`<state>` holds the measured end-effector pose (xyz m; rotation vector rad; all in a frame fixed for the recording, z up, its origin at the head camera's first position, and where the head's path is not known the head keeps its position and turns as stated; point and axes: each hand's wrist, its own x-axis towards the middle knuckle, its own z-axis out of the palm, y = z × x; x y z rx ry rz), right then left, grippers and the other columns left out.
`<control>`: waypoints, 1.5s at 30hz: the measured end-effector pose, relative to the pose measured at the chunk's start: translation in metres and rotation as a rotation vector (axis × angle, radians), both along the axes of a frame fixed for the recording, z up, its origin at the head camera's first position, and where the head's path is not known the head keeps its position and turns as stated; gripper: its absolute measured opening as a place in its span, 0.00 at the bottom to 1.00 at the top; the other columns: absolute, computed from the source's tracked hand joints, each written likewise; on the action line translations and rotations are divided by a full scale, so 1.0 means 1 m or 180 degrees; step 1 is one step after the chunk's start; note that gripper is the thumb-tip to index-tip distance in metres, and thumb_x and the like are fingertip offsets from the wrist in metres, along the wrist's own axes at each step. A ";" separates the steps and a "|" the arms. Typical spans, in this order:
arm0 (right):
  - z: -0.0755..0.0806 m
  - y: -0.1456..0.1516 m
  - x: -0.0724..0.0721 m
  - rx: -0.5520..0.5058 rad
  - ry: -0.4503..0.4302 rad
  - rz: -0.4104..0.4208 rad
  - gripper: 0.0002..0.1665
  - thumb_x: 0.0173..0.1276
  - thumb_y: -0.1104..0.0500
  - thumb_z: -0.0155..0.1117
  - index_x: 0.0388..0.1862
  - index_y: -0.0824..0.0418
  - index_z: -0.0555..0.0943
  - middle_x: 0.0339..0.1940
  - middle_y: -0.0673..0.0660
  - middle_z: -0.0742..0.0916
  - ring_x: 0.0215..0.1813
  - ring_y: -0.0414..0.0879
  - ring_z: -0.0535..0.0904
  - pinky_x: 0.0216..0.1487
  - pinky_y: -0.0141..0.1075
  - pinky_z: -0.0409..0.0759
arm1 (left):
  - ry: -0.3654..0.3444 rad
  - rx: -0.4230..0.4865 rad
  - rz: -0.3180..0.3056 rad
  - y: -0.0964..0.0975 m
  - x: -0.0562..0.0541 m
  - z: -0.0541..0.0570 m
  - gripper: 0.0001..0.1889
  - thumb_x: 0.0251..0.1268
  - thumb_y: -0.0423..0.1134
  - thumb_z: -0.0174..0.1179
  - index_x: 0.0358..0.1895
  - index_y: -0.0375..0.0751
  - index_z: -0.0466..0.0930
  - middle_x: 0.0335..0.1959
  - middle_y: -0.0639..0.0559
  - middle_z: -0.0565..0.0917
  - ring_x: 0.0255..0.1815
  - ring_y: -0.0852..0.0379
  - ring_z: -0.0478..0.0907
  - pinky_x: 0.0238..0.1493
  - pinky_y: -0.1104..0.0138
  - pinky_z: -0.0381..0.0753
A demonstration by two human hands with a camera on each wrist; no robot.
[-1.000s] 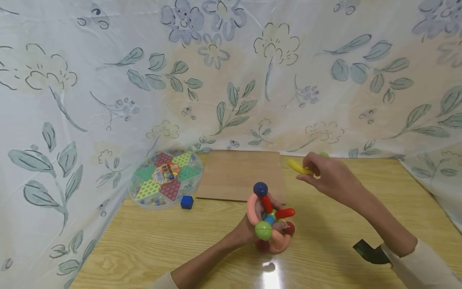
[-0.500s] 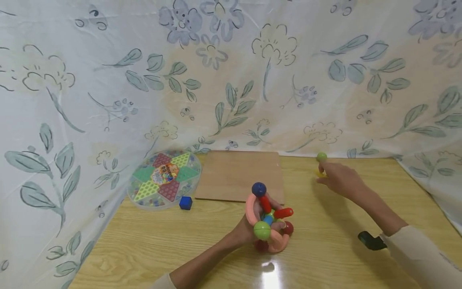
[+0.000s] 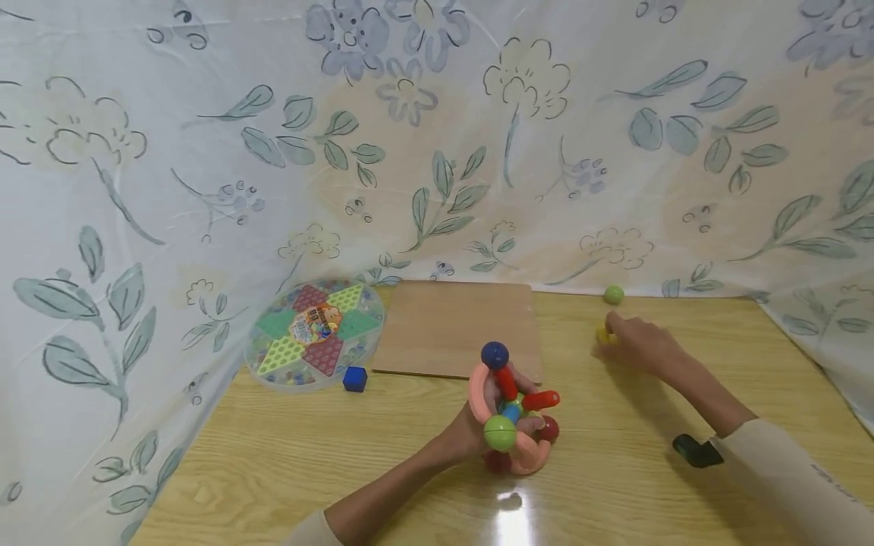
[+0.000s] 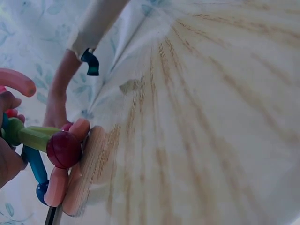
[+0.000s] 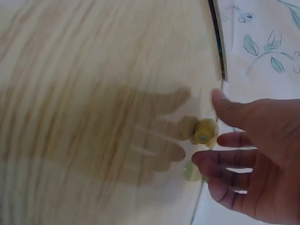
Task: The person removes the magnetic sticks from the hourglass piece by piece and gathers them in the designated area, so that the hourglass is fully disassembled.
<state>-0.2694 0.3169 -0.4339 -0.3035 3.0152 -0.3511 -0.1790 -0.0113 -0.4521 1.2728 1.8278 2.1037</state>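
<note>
Cloth (image 3: 307,136), white with blue-grey flowers and leaves, covers the left edge and upper frame. Left of centre, a round clear plastic case (image 3: 321,355) with a red, green and yellow star lies on the pale wood-grain table (image 3: 287,470). A small blue cube (image 3: 355,379) sits just off its lower right edge. At mid-frame lies a flat, brown rectangular board (image 3: 455,328). Below the board's right edge, I see the left hand (image 3: 470,434) hold an assembly of coloured rods and balls (image 3: 510,412), fingers bent round it. A dark blue ball (image 3: 495,356) forms the top and a grooved green ball (image 3: 500,433) the lower front; a salmon curved rod (image 3: 479,394) is at the left. Right of centre, a short yellow piece (image 5: 206,129) is on the table, between the thumb and fingers of the right hand (image 3: 642,347). Those fingers are wide; fingertip contact cannot be told. A light-green ball (image 3: 613,294) rests above the hand, near the cloth. At lower right, a dark strap (image 3: 696,450) projects from the cream sleeve (image 3: 785,474).
</note>
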 end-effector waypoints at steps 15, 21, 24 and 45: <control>-0.002 -0.005 -0.001 -0.0020 0.0120 -0.0014 0.15 0.77 0.54 0.63 0.33 0.62 0.74 0.24 0.53 0.75 0.27 0.45 0.69 0.26 0.36 0.65 | 0.0105 -0.0022 0.0027 -0.001 0.000 0.000 0.23 0.61 0.29 0.68 0.56 0.29 0.67 0.50 0.32 0.79 0.58 0.52 0.80 0.67 0.66 0.80; 0.013 -0.024 0.016 0.0168 0.0500 0.0168 0.15 0.74 0.54 0.69 0.36 0.62 0.75 0.22 0.52 0.74 0.26 0.44 0.67 0.25 0.35 0.63 | 0.0050 -0.0042 0.0004 -0.001 0.000 0.000 0.24 0.63 0.28 0.68 0.57 0.30 0.66 0.51 0.32 0.79 0.59 0.48 0.81 0.68 0.65 0.80; 0.025 -0.038 0.029 0.0279 0.0742 0.0326 0.15 0.71 0.55 0.72 0.35 0.62 0.76 0.21 0.51 0.74 0.25 0.43 0.66 0.25 0.34 0.63 | 0.0025 -0.0058 0.0038 -0.001 -0.001 0.000 0.24 0.63 0.30 0.69 0.57 0.31 0.67 0.50 0.31 0.79 0.58 0.56 0.80 0.67 0.66 0.80; 0.063 -0.106 0.123 -0.1221 -0.1237 0.1976 0.11 0.74 0.49 0.69 0.49 0.52 0.85 0.36 0.38 0.86 0.36 0.27 0.77 0.37 0.27 0.81 | 0.0154 0.0039 0.0014 0.002 -0.003 -0.003 0.21 0.63 0.31 0.67 0.54 0.27 0.69 0.48 0.30 0.79 0.57 0.60 0.80 0.67 0.63 0.81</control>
